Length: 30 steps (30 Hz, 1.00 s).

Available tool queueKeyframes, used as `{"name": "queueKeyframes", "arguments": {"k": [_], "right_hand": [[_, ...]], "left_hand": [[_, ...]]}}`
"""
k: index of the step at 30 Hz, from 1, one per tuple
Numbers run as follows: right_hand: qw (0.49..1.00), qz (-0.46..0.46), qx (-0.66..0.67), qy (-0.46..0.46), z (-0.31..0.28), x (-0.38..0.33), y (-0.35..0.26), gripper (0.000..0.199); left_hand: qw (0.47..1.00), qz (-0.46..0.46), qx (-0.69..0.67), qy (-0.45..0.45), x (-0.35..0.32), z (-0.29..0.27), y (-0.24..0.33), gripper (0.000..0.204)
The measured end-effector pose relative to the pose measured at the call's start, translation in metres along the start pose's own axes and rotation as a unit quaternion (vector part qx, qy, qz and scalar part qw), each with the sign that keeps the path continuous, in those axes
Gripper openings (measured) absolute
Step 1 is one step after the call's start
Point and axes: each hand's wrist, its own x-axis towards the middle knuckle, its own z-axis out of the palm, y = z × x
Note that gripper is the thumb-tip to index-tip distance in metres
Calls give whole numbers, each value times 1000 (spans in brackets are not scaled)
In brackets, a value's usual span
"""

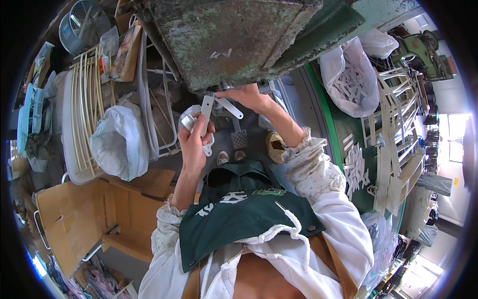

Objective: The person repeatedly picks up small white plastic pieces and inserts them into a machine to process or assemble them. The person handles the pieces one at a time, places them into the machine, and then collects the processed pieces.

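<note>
Your left hand (193, 142) is closed around a small stack of flat pale metal strips (205, 115), held upright in front of your chest so the top ends stand free and the next one can be taken off without shifting your grip. Your right hand (247, 95) is up under the worn green machine head (234, 40), its fingers pinched on 1 single strip (230, 106) that slants down toward the stack; it sits right at the mouth of the machine, which looks to be why the arm is raised and the wrist is bent. Both hands are near each other, the stack just below and to the left of the single strip, so the reach from one to the other is short. To your right, a white bag of the same pale pieces (351, 79) stands open on the green-edged worktop (326, 107), with loose pieces (354, 164) scattered on the green surface beside it and long pale slats (396, 124) racked further out. To your left lies a tied white bag (117, 142) against a rack of cream rods (84, 104), and a flattened cardboard box (74, 219) is on the floor below.
</note>
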Motion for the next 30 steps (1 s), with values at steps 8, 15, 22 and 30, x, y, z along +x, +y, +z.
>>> {"name": "queueKeyframes", "arguments": {"k": [8, 15, 22, 30], "right_hand": [[973, 72, -205, -75, -19, -35, -43, 35], [989, 108, 24, -94, -10, -50, -30, 24], [987, 133, 22, -84, -12, -59, -33, 26], [984, 155, 30, -80, -9, -56, -35, 26]], "left_hand": [[997, 21, 68, -26, 22, 13, 4, 18], [994, -15, 103, 11, 22, -6, -5, 15], [991, 13, 130, 28, 18, -1, 5, 12], [992, 8, 127, 26, 21, -6, 8, 10]]}}
